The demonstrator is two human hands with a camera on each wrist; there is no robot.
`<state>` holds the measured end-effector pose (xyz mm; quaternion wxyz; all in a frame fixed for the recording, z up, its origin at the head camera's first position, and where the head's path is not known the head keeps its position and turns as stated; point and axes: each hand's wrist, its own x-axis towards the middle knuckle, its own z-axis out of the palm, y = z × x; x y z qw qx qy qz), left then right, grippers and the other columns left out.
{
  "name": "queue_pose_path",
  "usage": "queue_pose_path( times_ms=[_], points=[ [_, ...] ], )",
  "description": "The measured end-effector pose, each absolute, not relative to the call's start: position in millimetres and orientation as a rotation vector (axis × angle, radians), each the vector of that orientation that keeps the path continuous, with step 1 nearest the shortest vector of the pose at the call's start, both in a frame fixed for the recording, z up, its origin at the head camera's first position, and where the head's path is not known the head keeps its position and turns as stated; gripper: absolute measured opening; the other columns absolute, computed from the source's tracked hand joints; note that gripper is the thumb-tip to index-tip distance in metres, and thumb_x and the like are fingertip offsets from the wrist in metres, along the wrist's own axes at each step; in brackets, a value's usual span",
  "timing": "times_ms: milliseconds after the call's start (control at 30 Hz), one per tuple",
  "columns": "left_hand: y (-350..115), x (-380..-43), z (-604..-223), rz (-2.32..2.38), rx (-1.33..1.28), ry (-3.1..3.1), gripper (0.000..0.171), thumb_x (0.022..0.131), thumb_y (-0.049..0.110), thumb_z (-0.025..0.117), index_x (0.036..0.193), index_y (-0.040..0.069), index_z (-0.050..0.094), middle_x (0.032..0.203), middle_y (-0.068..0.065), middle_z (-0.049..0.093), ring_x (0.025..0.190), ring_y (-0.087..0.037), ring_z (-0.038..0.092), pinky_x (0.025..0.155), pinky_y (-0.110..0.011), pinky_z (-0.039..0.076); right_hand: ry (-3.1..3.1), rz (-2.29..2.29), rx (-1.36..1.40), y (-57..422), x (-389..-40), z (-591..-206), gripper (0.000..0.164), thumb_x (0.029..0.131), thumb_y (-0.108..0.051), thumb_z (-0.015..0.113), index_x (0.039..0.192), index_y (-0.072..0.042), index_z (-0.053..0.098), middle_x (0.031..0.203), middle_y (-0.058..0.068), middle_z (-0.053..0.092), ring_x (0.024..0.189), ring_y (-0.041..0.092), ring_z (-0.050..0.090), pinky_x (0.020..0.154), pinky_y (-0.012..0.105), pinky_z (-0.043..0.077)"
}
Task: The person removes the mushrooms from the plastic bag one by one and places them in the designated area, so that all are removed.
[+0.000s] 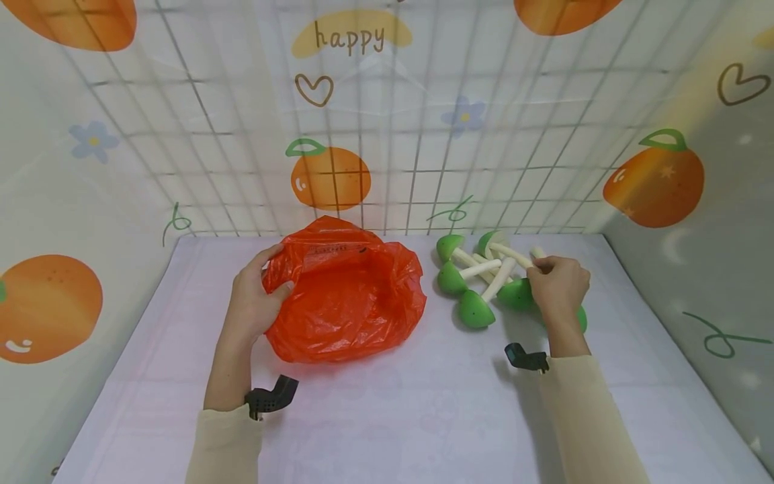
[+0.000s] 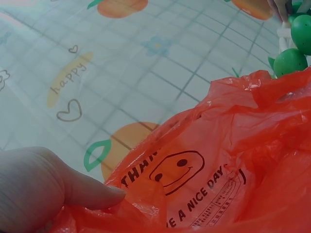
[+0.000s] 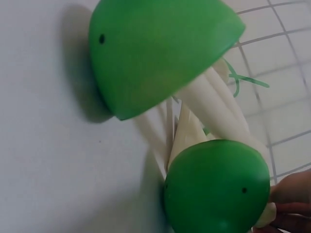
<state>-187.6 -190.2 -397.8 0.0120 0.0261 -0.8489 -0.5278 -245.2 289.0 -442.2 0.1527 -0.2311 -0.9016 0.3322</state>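
A red plastic bag (image 1: 345, 316) lies on the table with its mouth open toward me. My left hand (image 1: 254, 299) grips the bag's left rim, thumb (image 2: 99, 194) inside the opening and the other fingers behind the film. Printed letters and a smiling face show on the bag in the left wrist view. To the right is a loose pile of toy mushrooms with green caps (image 1: 476, 309) and white stems (image 1: 498, 279). My right hand (image 1: 559, 286) pinches a mushroom by its white stem at the pile's right side. Two green caps (image 3: 218, 187) loom close in the right wrist view, partly hiding the fingers.
A pale cloth covers the table (image 1: 387, 417). A wire grid (image 1: 417, 181) behind a printed sheet with oranges rises along the back edge, and sheeted walls (image 1: 683, 269) stand on both sides. Each wrist carries a small black camera (image 1: 272, 395).
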Motion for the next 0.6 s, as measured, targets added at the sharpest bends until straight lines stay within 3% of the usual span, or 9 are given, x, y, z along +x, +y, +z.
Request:
queue_pose_path(
  times_ms=[300, 600],
  points=[
    [-191.1, -188.5, -401.7, -1.638, 0.062, -2.644, 0.072, 0.100, 0.002, 0.067, 0.164, 0.020, 0.038, 0.156, -0.013, 0.048, 0.133, -0.038, 0.055, 0.100, -0.055, 0.056, -2.559, 0.950, -0.658, 289.1, -240.8, -443.2, 0.036, 0.102, -0.017, 0.060, 0.129, 0.004, 0.072, 0.121, 0.027, 0.071, 0.128, 0.046, 0.046, 0.109, 0.058, 0.035],
    [-193.4, -189.4, -403.1, -1.604, -0.005, -2.614, 0.073, 0.099, 0.002, 0.068, 0.163, 0.022, 0.039, 0.158, -0.011, 0.047, 0.136, -0.038, 0.052, 0.100, -0.056, 0.056, -2.445, 0.937, -0.493, 282.3, -236.6, -446.4, 0.037, 0.101, -0.020, 0.061, 0.124, 0.007, 0.074, 0.119, 0.031, 0.071, 0.117, 0.047, 0.055, 0.112, 0.060, 0.031]
  ],
)
